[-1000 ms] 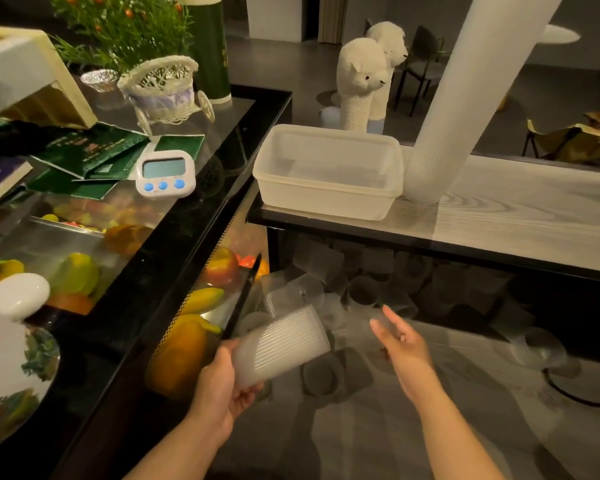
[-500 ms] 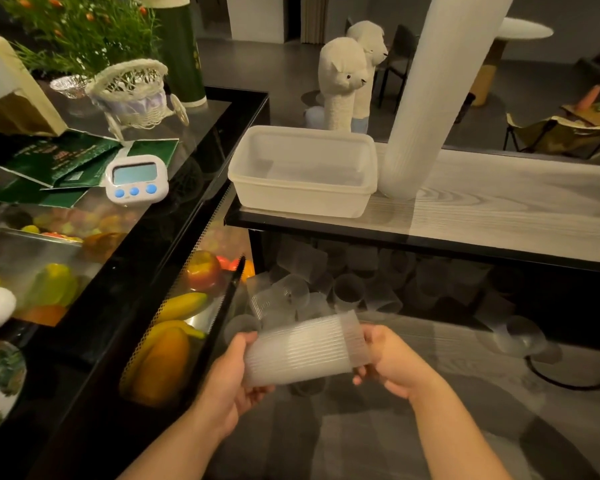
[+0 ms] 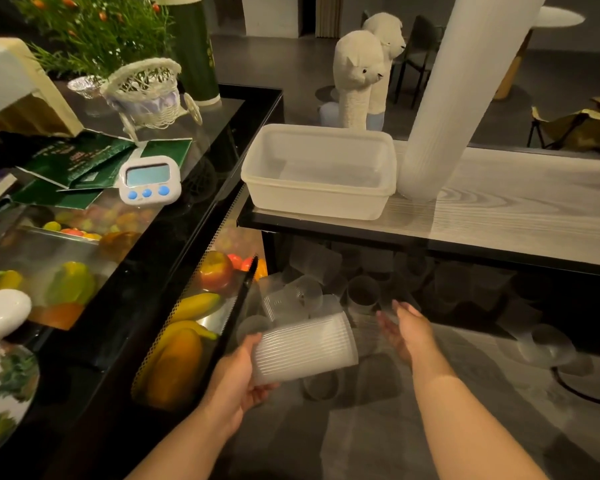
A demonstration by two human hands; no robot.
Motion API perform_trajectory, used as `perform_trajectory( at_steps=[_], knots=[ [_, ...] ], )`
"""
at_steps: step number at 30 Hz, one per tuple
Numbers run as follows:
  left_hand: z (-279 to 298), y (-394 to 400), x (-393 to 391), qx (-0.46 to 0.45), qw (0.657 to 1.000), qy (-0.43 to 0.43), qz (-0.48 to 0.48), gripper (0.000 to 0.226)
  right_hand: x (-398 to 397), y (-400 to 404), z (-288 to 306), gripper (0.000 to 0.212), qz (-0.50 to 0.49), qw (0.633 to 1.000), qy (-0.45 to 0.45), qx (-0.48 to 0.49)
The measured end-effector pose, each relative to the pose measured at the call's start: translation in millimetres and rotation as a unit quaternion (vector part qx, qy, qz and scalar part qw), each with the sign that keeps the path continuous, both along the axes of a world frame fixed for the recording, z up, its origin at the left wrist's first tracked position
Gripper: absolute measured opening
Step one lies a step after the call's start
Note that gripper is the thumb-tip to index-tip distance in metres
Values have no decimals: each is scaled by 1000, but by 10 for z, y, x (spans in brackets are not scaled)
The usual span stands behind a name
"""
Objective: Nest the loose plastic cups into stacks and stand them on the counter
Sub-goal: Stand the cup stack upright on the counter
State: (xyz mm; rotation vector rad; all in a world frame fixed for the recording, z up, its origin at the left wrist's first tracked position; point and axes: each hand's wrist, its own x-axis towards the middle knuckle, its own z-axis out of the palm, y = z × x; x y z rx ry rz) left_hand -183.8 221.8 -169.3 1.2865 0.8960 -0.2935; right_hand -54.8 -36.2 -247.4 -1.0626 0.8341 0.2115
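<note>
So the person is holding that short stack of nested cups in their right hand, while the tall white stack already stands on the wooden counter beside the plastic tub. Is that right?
Not quite: the head view shows the left hand gripping the short stack of nested cups, not the right. The right hand is open beside it and holds nothing. The rest is right: the tall white stack stands on the wooden counter beside the plastic tub.

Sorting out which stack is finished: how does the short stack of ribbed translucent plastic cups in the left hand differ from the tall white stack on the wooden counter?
The short stack of ribbed translucent plastic cups lies nearly on its side, gripped by the left hand; the tall white stack of cups stands leaning on the pale wooden counter, untouched. The short stack shows whole; the tall stack runs out of frame at the top. Both are nested, ribbed and whitish.
</note>
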Motion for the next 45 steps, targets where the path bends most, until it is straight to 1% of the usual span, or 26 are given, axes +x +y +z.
perform_trajectory(
  at_steps=[1, 2, 3, 4, 6, 7, 8, 10, 12, 14, 17, 19, 23, 24, 28, 37, 38, 40, 42, 45],
  knots=[
    [-11, 20, 0, 1, 1000, 4, 4, 30, 29, -17, -5, 40, -37, 998, -11, 39],
    [-26, 44, 0, 0, 1000, 6, 9, 31, 39, -30, 16, 39, -64, 996, -23, 58],
    [-28, 59, -1, -1, 1000, 7, 12, 31, 33, -41, 26, 38, -80, 995, -33, 57],
    [-37, 72, 1, -2, 1000, 6, 14, 31, 9, -47, 39, 36, -81, 995, -42, 33],
    [-33, 82, 5, -1, 1000, 4, 13, 31, -90, -24, 114, 29, -58, 993, -59, -80],
    [-24, 76, 11, 0, 1000, 4, 16, 30, -162, 11, 185, 29, -43, 987, -72, -137],
    [-24, 69, 17, -2, 1000, 5, 19, 29, -251, 53, 275, 33, -33, 981, -92, -169],
    [-26, 39, 32, -6, 1000, 8, 23, 27, -436, 136, 431, 33, 1, 974, -128, -189],
    [-41, 9, 47, -11, 1000, 11, 24, 27, -621, 224, 560, 28, 73, 965, -162, -193],
    [-63, -14, 59, -14, 999, 12, 28, 30, -760, 286, 621, 27, 134, 954, -195, -186],
    [-72, -29, 68, -12, 1000, 8, 27, 31, -811, 313, 639, 30, 164, 942, -212, -200],
    [-73, -26, 73, -9, 1000, 1, 24, 32, -789, 310, 666, 31, 159, 944, -214, -196],
    [-71, -30, 104, -7, 1000, -18, 24, 28, -756, 274, 753, 31, 80, 941, -256, -207],
    [-69, -31, 113, -6, 1000, -19, 24, 27, -760, 278, 773, 32, 78, 938, -266, -208],
    [-77, -28, 145, -15, 999, -21, 39, 28, -818, 361, 804, 33, 121, 929, -287, -198],
    [-123, -39, 210, -18, 998, -20, 50, 26, -807, 388, 846, 34, 120, 924, -304, -199],
    [-109, -49, 210, -18, 998, -24, 49, 25, -805, 397, 846, 35, 134, 920, -309, -202],
    [-107, -69, 204, -20, 999, -29, 38, 22, -786, 440, 814, 37, 200, 900, -309, -232],
    [-120, -74, 204, -19, 999, -29, 33, 21, -771, 453, 787, 39, 270, 884, -285, -254],
    [-197, -17, 219, -11, 999, -7, 47, 25, -702, 418, 808, 40, 346, 878, -259, -206]
  ],
)
